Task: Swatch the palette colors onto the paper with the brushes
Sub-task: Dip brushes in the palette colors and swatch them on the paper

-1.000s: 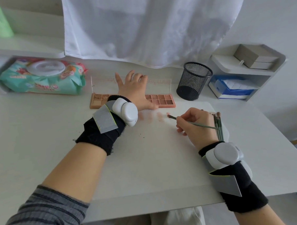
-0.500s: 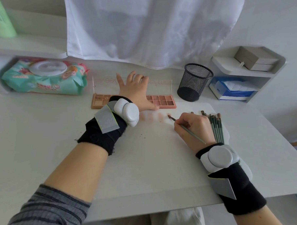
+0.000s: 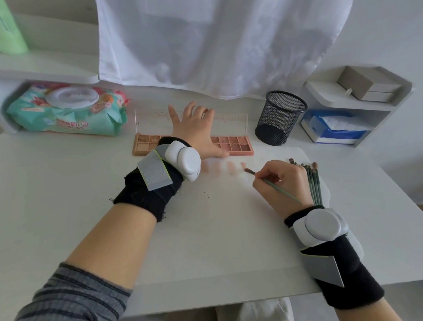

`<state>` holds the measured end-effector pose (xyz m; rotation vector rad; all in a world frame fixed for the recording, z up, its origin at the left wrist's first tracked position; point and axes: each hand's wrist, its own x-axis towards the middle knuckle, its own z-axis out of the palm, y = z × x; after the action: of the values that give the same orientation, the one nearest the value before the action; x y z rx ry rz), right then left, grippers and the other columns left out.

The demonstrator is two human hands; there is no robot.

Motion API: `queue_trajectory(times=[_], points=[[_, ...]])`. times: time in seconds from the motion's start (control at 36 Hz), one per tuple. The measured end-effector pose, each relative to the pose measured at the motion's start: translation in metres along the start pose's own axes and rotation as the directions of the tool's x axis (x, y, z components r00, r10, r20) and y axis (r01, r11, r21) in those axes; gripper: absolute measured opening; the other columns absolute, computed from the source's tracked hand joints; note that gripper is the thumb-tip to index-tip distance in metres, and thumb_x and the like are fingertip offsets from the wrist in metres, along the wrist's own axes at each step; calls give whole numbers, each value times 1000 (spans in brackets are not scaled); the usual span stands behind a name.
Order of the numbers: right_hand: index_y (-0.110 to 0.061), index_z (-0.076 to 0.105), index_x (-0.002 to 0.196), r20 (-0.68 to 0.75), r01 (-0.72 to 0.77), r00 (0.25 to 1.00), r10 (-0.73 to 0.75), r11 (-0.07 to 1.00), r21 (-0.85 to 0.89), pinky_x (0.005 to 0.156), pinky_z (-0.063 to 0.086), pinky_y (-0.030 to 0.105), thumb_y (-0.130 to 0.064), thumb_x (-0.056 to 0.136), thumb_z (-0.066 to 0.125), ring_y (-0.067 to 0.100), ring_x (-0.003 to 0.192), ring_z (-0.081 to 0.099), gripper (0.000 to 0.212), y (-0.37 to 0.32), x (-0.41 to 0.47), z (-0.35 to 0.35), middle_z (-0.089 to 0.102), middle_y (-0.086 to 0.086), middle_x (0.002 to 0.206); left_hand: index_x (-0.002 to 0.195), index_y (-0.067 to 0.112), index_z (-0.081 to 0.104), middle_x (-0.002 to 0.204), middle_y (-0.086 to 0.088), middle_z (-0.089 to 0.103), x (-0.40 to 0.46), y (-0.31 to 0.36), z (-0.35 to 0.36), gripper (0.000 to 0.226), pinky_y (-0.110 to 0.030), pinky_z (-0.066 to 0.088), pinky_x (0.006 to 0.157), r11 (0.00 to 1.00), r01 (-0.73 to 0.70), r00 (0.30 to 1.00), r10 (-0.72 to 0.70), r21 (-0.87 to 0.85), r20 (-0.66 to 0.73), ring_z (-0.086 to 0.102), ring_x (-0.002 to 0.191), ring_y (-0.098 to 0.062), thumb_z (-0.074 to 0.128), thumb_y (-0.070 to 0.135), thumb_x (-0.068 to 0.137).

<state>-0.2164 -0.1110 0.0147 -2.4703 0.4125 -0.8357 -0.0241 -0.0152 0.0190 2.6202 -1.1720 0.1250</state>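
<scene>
A pink palette (image 3: 231,145) of brown and rose pans lies at the back of the white paper (image 3: 208,221), its clear lid standing upright behind it. My left hand (image 3: 196,132) rests flat on the palette's middle with fingers spread. My right hand (image 3: 283,181) pinches a thin green-handled brush (image 3: 272,185); its dark tip touches the paper just right of a row of faint pink swatches (image 3: 230,168). Several more brushes (image 3: 312,180) lie on the paper's right edge, partly hidden by my right hand.
A black mesh cup (image 3: 280,117) stands right of the palette. A pack of wet wipes (image 3: 67,108) lies at the back left. A blue tissue box (image 3: 335,127) sits in a small white shelf at the right. A white cloth (image 3: 212,39) hangs behind the desk.
My right hand turned, so the brush handle swung from pointing right to pointing back toward my wrist, tip staying near the rightmost swatch. My left hand stayed on the palette.
</scene>
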Motion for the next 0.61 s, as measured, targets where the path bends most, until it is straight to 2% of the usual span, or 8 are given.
queue_trajectory(times=[0.11, 0.17, 0.28, 0.39, 0.44, 0.5, 0.53, 0.61], points=[[-5, 67, 63, -73, -74, 994, 78, 996, 48, 57, 40, 13, 1, 68, 70, 15, 66, 53, 9, -4, 0, -3, 62, 6, 59, 142, 17, 25, 148, -1, 25, 0, -1, 0, 101, -65, -8, 107, 1000, 5, 1000, -5, -4, 3, 1, 144, -24, 66, 68, 64], [-6, 67, 65, -55, -96, 993, 100, 993, 63, 57, 41, 14, 0, 69, 70, 14, 66, 55, 9, -3, 1, -1, 63, 5, 61, 142, 18, 25, 148, -1, 25, 0, -1, 0, 101, -65, -8, 107, 1000, 5, 1000, -5, -4, 2, 1, 144, -24, 66, 67, 64], [-9, 66, 63, 8, -129, 992, 129, 988, 82, 59, 46, 27, 1, 68, 69, 17, 59, 55, 11, -1, 2, 3, 62, 5, 61, 142, 17, 26, 147, -1, 26, 0, 0, 1, 100, -65, -7, 107, 1000, 2, 1000, -2, -8, -3, 2, 144, -24, 66, 67, 64], [-8, 65, 60, 51, -196, 980, 192, 976, 96, 57, 45, 28, 0, 66, 69, 20, 58, 55, 11, -3, 2, 2, 61, 5, 57, 142, 18, 27, 146, -1, 27, 0, -1, 0, 101, -66, -6, 107, 1000, 0, 1000, 0, -6, -8, 4, 144, -25, 66, 67, 64], [-8, 65, 60, 43, -207, 978, 204, 974, 92, 56, 45, 24, -3, 67, 69, 15, 57, 55, 9, -5, 1, -1, 62, 4, 58, 142, 18, 26, 146, -1, 27, -1, 0, 0, 100, -65, -7, 107, 1000, 0, 1000, 0, -9, -6, 3, 144, -24, 66, 67, 64], [-10, 66, 62, 13, -205, 979, 205, 977, 64, 51, 39, 8, -6, 69, 70, 5, 59, 54, 8, -10, 0, -4, 62, 0, 58, 141, 18, 26, 147, -1, 26, -1, 0, -1, 99, -65, -7, 107, 1000, 1, 1000, -2, -9, -5, 3, 144, -24, 66, 66, 65], [-10, 66, 63, -11, -202, 979, 203, 978, 61, 52, 38, 5, -6, 70, 70, 0, 59, 53, 8, -11, 0, -6, 61, -2, 57, 142, 18, 26, 147, -1, 26, -1, 0, -1, 99, -65, -7, 107, 1000, 1, 1000, -1, -6, -5, 3, 144, -24, 66, 66, 65], [-10, 66, 65, -53, -193, 979, 198, 977, 85, 53, 36, 2, -4, 71, 70, -5, 59, 53, 9, -14, 0, -8, 60, -6, 57, 142, 17, 26, 147, -1, 26, -1, 0, -1, 100, -65, -7, 107, 1000, 3, 1000, -3, -6, -4, 2, 144, -24, 66, 67, 65]])
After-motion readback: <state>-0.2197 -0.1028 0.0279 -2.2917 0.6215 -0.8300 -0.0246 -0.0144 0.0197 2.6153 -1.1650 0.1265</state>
